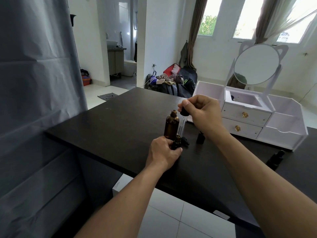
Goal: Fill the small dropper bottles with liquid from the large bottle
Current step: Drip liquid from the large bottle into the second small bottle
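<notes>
A large amber bottle (171,125) stands uncapped and upright on the dark table (120,124). Just in front of it, my left hand (162,152) grips a small dark dropper bottle (177,142) with its neck open. My right hand (201,112) pinches the black bulb of a glass dropper (182,122); the pipette hangs down beside the large bottle, its tip just above the small bottle's mouth. A small black dropper cap (186,141) lies on the table right of the small bottle. Another small capped dropper bottle (200,137) stands under my right wrist.
A white drawer organiser (247,117) with a round mirror (257,64) stands at the back right of the table. One more dark dropper bottle (275,158) lies on its side at the right. The table's left edge drops off beside a grey curtain (37,100).
</notes>
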A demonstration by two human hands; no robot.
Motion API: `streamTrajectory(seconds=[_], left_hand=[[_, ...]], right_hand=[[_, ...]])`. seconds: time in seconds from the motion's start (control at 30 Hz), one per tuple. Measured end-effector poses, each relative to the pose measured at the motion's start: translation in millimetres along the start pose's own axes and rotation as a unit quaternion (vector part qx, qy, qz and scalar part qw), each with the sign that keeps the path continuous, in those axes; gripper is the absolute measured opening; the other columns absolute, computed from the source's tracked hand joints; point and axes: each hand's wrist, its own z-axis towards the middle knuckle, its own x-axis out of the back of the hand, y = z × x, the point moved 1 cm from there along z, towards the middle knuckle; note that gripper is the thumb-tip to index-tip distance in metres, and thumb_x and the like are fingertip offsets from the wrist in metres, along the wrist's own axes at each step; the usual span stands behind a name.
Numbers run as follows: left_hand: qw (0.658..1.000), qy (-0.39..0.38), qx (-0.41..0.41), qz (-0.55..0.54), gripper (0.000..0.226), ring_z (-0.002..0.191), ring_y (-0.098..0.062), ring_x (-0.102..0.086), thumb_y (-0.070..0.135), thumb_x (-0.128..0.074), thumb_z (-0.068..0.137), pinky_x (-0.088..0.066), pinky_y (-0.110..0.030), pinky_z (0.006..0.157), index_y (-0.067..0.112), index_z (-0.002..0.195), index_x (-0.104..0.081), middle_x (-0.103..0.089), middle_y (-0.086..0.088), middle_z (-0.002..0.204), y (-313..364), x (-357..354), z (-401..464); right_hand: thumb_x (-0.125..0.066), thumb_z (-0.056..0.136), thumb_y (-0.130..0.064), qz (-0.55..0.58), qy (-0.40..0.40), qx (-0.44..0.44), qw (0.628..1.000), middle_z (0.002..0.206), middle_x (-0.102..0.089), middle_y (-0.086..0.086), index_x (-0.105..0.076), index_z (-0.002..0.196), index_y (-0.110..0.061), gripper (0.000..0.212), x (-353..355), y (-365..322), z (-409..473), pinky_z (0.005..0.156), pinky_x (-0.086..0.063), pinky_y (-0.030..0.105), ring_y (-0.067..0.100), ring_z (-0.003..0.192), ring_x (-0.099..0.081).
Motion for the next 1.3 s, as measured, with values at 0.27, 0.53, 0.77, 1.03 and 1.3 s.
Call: streamTrajectory(seconds=[0.27,0.53,0.77,1.03,1.3], left_hand=[[1.0,0.005,-0.005,-0.006,0.029,0.083,-0.006,-0.055,0.037,-0.073,0.081,-0.038,-0.013,0.063,0.017,0.102,-0.074,-0.064,0.005,0.102,1,1,-1],[1.0,0.002,-0.013,-0.01,0.029,0.077,-0.004,-0.053,0.037,-0.072,0.082,-0.035,-0.009,0.058,0.015,0.1,-0.073,-0.064,0.004,0.094,1,1,-3],[1.0,-0.001,-0.01,-0.011,0.033,0.083,-0.007,-0.057,0.038,-0.072,0.082,-0.038,-0.011,0.062,0.013,0.104,-0.072,-0.065,0.001,0.102,1,2,-3],[1.0,-0.002,0.009,0.0,0.04,0.101,-0.011,-0.059,0.039,-0.071,0.083,-0.048,-0.021,0.082,0.017,0.116,-0.067,-0.062,0.001,0.116,2,2,-2],[1.0,0.008,0.012,-0.027,0.035,0.095,-0.009,-0.059,0.037,-0.074,0.081,-0.044,-0.019,0.076,0.018,0.11,-0.069,-0.064,0.003,0.111,3,4,-5]], right_hand=[[-0.067,0.091,-0.018,-0.004,-0.004,0.013,1.0,0.088,-0.075,0.006,-0.073,0.092,-0.01,0.011,2,-1,2,0.082,-0.061,0.038,0.017,0.082,-0.074],[-0.064,0.093,-0.015,0.056,0.088,0.034,0.994,0.083,-0.074,0.001,-0.069,0.083,-0.021,0.013,7,-30,32,0.081,-0.06,0.032,0.014,0.077,-0.073],[-0.066,0.091,-0.016,0.038,0.095,0.049,0.994,0.081,-0.075,0.005,-0.073,0.088,-0.011,0.009,-8,-30,50,0.083,-0.06,0.042,0.019,0.079,-0.073],[-0.065,0.093,-0.018,0.006,0.06,0.013,0.998,0.085,-0.074,0.003,-0.074,0.091,-0.012,0.011,-18,-9,51,0.088,-0.058,0.04,0.02,0.085,-0.073],[-0.062,0.095,-0.017,-0.016,0.028,-0.035,0.999,0.091,-0.075,0.006,-0.075,0.093,-0.011,0.015,-32,20,46,0.088,-0.058,0.044,0.021,0.088,-0.072]])
